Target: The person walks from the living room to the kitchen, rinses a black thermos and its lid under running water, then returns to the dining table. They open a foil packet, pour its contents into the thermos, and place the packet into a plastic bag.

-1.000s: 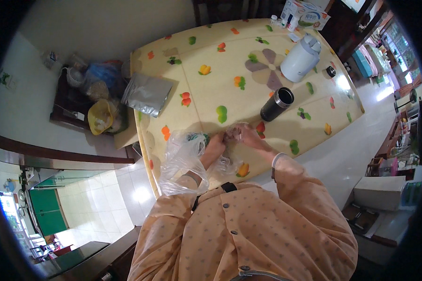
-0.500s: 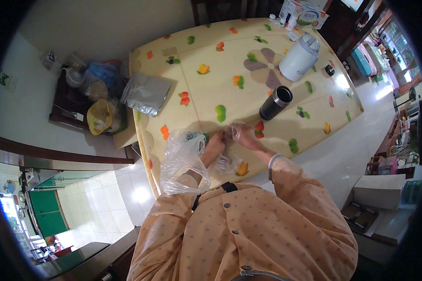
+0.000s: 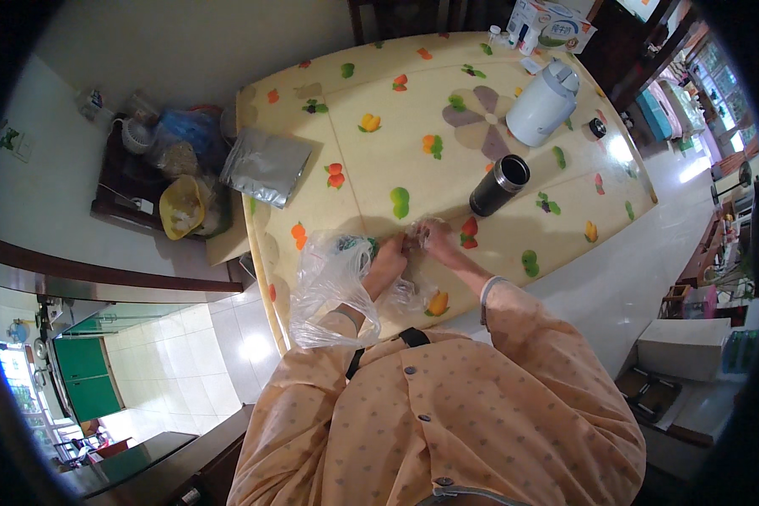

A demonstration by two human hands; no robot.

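Near the table's front edge my left hand [image 3: 387, 263] and my right hand [image 3: 435, 239] are close together, fingers closed on a small crumpled clear plastic bag [image 3: 410, 291]. What is inside that bag is too small to make out. A larger clear plastic carrier bag [image 3: 325, 287] with green print lies loosely around my left wrist and forearm. Just beyond my right hand stands a black tumbler [image 3: 499, 185] with a steel rim and no lid on it.
A pale blue thermos jug [image 3: 543, 103], a black lid [image 3: 597, 127], small bottles [image 3: 528, 40] and a carton [image 3: 552, 24] stand at the far right of the flower-patterned table [image 3: 363, 160]. A silver foil pouch [image 3: 266, 166] lies at left. Beside the table, a cabinet holds bags and a yellow container [image 3: 182, 207].
The whole view has shifted very slightly. My right hand's fingers have moved a little at the small bag; the other things stay in place.
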